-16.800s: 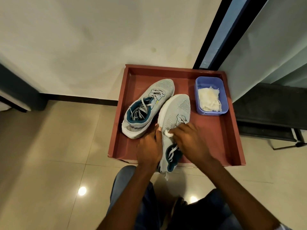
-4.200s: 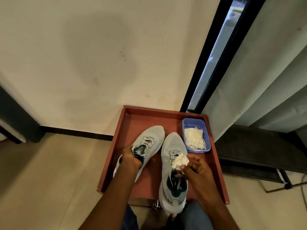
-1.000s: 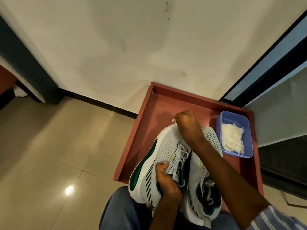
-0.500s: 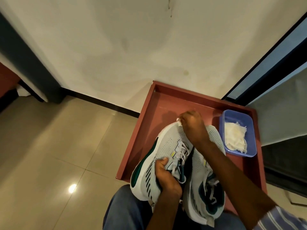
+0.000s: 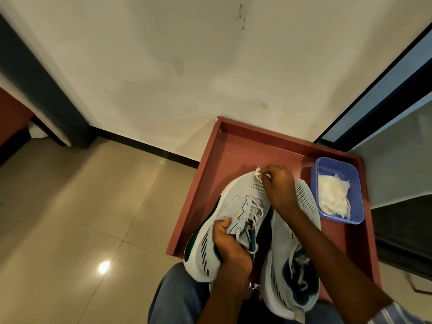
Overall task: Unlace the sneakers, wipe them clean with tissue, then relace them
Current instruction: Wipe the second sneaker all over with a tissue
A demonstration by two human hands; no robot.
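A cream wall [image 5: 163, 66] with a dark skirting met a glossy beige tiled floor [image 5: 70, 218], and a reddish-brown tray [image 5: 233, 146] sat on that floor close against the wall.

The left hand [image 5: 230, 246] gripped the left sneaker [image 5: 224, 220] at its collar, thumb laid over the tongue and laces, fingers curled round the opening, holding the shoe tilted onto its outer side so the green-trimmed sole edge showed. The right hand [image 5: 279, 187] was closed round a small wad of white tissue [image 5: 258, 171], pinching it between the fingertips and pressing it against the toe of that same sneaker; only a scrap of the tissue showed beyond the knuckles. The right forearm crossed over the right sneaker [image 5: 294, 265], which lay just beside the first, toe pointing toward the wall, heel hanging past the tray's near edge. Both shoes were grey mesh with teal lining, and both had laces loosely threaded.

In the tray's far right corner stood a blue plastic tub [image 5: 337, 164] holding more crumpled white tissue. The person's blue trousers [image 5: 177, 300] filled the bottom of the view, with a striped cuff at the lower right.
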